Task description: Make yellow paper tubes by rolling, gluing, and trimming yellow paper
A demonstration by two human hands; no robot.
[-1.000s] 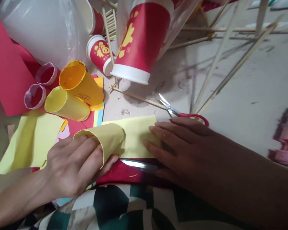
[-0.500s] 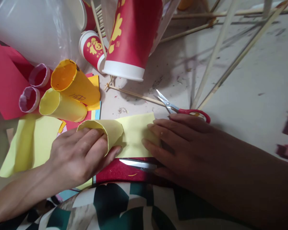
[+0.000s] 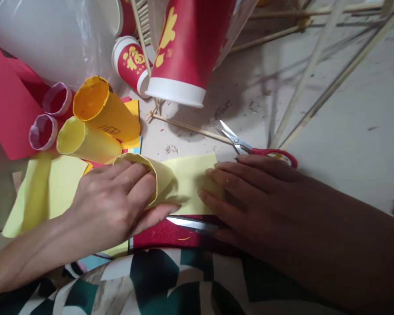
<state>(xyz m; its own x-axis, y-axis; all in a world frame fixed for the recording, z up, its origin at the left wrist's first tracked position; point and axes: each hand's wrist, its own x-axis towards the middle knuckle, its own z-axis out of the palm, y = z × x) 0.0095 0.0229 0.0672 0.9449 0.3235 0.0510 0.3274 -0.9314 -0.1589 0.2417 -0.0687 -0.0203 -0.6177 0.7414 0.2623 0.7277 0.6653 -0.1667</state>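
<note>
A sheet of pale yellow paper (image 3: 192, 175) lies in front of me, its left end curled into a tube (image 3: 162, 173). My left hand (image 3: 113, 201) has its fingers inside the tube's opening, and its thumb stretches along the outside near the lower edge. Whether a cup sits within the roll is hidden. Across the sheet's right end my right hand (image 3: 249, 192) lies flat, fingers spread, pressing on the paper. Just beyond its fingertips are red-handled scissors (image 3: 239, 142) with parted blades. A metal blade (image 3: 192, 224) shows below the paper's lower edge on a dark red surface.
An orange paper cup (image 3: 107, 111), a yellow one (image 3: 88, 142) and two pink-rimmed red ones (image 3: 57, 99) lie left. Red cups with gold print (image 3: 187, 52) stand or lie ahead. Thin wooden sticks (image 3: 310, 107) form a frame at right. Yellow paper (image 3: 42, 188) lies at left.
The whole view has shifted slightly, so things appear a little farther right. My left thumb has slid rightward along the paper beside the roll. My right hand stays flat on the sheet.
</note>
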